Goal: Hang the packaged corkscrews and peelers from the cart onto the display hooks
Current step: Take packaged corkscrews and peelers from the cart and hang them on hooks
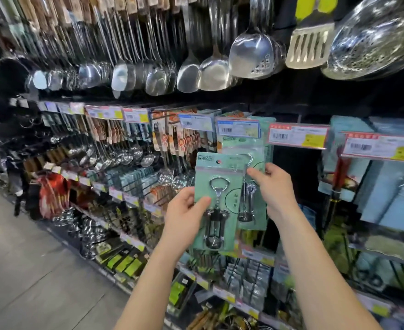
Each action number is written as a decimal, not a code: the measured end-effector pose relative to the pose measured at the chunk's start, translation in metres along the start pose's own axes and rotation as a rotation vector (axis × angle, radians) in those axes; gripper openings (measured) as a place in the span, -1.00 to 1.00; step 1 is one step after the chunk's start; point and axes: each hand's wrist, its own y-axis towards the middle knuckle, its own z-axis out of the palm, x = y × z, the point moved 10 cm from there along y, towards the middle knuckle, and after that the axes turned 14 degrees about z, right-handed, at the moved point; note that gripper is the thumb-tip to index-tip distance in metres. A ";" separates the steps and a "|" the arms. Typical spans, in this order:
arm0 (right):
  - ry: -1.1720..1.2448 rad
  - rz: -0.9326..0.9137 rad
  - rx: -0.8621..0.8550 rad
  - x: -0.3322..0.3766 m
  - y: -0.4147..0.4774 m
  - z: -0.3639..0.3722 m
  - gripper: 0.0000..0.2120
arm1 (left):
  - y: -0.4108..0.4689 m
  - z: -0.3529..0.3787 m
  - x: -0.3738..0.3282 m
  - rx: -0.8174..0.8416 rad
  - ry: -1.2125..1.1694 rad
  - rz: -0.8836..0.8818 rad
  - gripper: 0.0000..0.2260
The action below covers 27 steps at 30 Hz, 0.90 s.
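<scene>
Fingers [202, 203] of the left hand [184, 210] pinched the left edge of a carded corkscrew [216, 203], held up before the shelf. The right hand [278, 186] gripped a second corkscrew pack [253, 198] just behind it. Matching green packs [246, 145] hung above, under a blue price label [238, 129]. Some stock seemed hung, and the front card at least remained. Whether the second pack was hooked couldn't be told. The cart was unseen.

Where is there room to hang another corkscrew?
There is a dark bare gap under the red-edged price tag, between the right hand's hanging pack and the blue boxes. Left of the left hand's corkscrew pack, ladles hang crowded together.
</scene>
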 end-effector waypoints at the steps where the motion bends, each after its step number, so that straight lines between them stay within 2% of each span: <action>1: 0.001 -0.014 -0.015 0.002 -0.001 0.001 -0.27 | 0.005 -0.001 0.004 0.006 -0.021 0.002 -0.90; 3: 0.024 -0.029 -0.057 0.004 0.002 0.001 -0.24 | 0.015 -0.002 0.010 0.025 -0.063 0.010 -0.91; 6: 0.033 -0.028 -0.113 0.006 0.010 0.003 -0.54 | 0.033 -0.002 0.019 0.080 -0.117 0.019 -0.91; 8: 0.048 -0.022 -0.170 0.006 0.014 0.004 -0.62 | 0.048 -0.003 0.026 0.127 -0.146 0.016 -0.90; 10: 0.062 -0.011 -0.225 0.004 0.015 0.005 -0.88 | 0.063 -0.004 0.032 0.167 -0.159 0.022 -0.89; 11: 0.074 -0.008 -0.240 0.003 0.016 0.007 -0.93 | 0.070 -0.006 0.035 0.179 -0.172 0.024 -0.89; 15: 0.133 0.014 -0.301 0.005 0.022 0.015 -0.85 | 0.089 -0.006 0.049 0.242 -0.204 0.034 -0.85; 20: 0.131 0.072 -0.405 0.004 0.053 0.008 -0.90 | 0.104 -0.003 0.060 0.335 -0.227 0.040 -0.85; 23: -0.095 0.091 -0.554 0.006 0.072 -0.003 -0.79 | 0.107 0.004 0.071 0.373 -0.239 0.020 -0.84; 27: -0.441 0.243 -0.803 0.003 0.066 -0.021 -0.48 | 0.108 0.018 0.078 0.418 -0.237 0.012 -0.83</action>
